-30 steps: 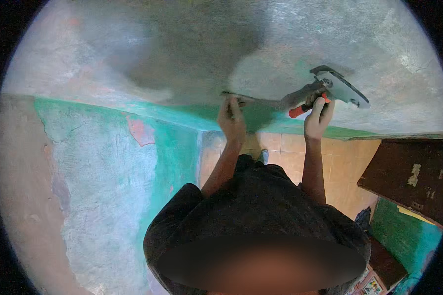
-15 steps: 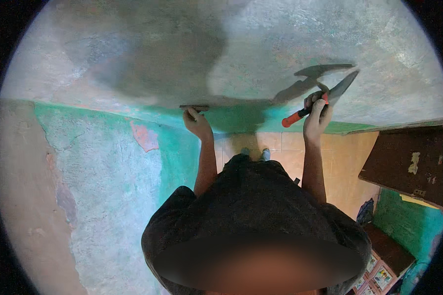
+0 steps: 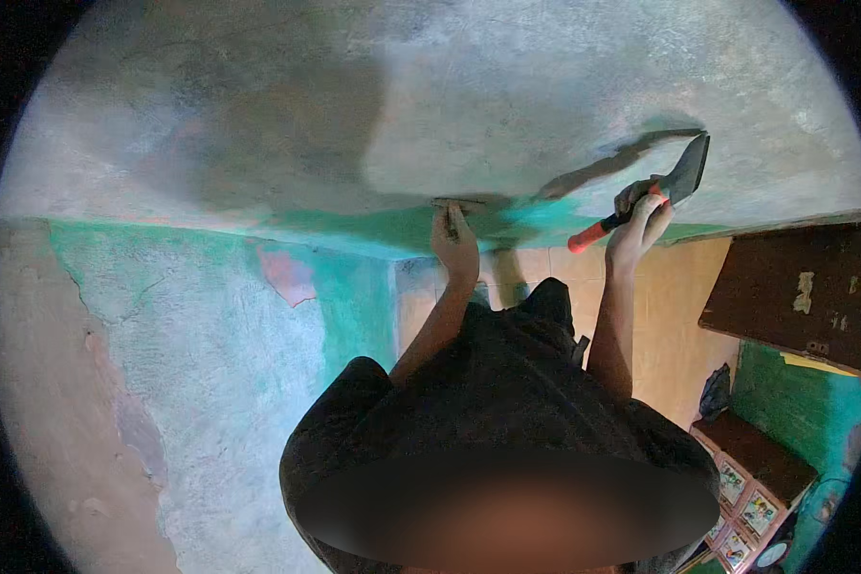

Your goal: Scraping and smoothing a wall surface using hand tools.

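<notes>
My right hand is wrapped round the red and black handle of a trowel. Its grey blade points up and to the right, close to the wall, and throws a shadow on it. Lower and further left, my left hand pinches a thin flat piece, seen nearly edge-on, near the green lower band of the wall. Its exact kind is too small to tell, and whether it touches the wall is unclear. The wall in front of me is mottled grey above the green.
A side wall with peeling white, green and pink paint stands on the left. Tiled floor lies below me. To the right are a brown wooden panel and a cabinet with picture-covered fronts, with a dark bag beside it.
My left hand has moved right with the thin flat piece. My right hand has shifted slightly right, and the trowel has turned so more of its blade's face shows.
</notes>
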Available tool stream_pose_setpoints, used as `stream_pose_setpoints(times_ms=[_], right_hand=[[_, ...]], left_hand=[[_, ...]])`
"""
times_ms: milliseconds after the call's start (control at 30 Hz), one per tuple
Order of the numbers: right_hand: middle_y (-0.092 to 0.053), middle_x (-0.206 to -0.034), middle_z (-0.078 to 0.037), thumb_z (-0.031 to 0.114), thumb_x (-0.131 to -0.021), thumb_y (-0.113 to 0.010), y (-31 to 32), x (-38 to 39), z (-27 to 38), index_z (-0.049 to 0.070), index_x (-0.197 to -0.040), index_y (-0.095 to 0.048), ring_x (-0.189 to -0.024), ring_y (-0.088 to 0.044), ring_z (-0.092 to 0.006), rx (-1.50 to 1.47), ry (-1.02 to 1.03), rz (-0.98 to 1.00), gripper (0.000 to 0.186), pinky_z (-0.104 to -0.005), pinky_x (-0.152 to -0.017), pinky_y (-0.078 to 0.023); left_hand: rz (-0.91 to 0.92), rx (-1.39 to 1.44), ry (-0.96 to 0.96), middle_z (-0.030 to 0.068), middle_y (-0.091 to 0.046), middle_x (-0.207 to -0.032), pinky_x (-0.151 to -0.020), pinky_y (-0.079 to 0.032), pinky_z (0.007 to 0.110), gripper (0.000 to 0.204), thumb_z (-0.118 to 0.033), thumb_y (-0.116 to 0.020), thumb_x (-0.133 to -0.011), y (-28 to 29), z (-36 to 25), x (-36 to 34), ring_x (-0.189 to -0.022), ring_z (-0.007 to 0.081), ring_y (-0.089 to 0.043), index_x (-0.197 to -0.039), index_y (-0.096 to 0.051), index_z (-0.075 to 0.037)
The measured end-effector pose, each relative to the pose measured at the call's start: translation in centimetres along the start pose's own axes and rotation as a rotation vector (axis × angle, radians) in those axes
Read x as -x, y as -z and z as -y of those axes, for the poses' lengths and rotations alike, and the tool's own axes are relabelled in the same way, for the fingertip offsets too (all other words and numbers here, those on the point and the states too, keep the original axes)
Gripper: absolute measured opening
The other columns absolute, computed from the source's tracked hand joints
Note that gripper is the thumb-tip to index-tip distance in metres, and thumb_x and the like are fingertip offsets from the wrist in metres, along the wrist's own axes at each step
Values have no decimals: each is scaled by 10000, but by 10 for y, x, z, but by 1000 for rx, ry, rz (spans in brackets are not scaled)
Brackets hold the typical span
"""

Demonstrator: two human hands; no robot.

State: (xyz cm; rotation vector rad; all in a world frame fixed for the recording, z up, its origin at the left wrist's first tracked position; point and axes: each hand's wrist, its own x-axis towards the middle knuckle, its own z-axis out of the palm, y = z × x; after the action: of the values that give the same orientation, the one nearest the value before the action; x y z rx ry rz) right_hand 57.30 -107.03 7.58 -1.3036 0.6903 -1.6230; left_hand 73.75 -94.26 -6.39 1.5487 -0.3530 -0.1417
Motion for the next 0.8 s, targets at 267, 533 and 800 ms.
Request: stream_pose_setpoints(times_ms=[267,533,800], right_hand=[[-476,-813,-9,126,-988,-496,1,16,-5,33,-1124,-453,-688,-446,-87,92,36,112,170,-246,-606,-389],[-513,-803,-55,93,-968,-516,5,67,-58,-4,-1056,-486,-724,-497,-146,316,-126,453,133,-307,-668,-439],[-490,-666,-117,138,-964,-564,6,103,-106,-7,-936,-476,-595,-466,-161,356,-289,434,171,-321,-543,-399]], left_hand=[[122,-38,-109,47,-604,-730,-585,-435,282,241,-208,-572,-972,-23,-86,6,-647,112,-521,-937,-651,17],[-99,-64,-190,53,-611,-755,-625,-454,268,255,-223,-575,-973,9,-59,-20,-684,105,-538,-950,-643,22],[-194,-10,-215,49,-610,-805,-656,-457,262,305,-250,-551,-995,56,-119,-61,-726,106,-543,-958,-626,44]])
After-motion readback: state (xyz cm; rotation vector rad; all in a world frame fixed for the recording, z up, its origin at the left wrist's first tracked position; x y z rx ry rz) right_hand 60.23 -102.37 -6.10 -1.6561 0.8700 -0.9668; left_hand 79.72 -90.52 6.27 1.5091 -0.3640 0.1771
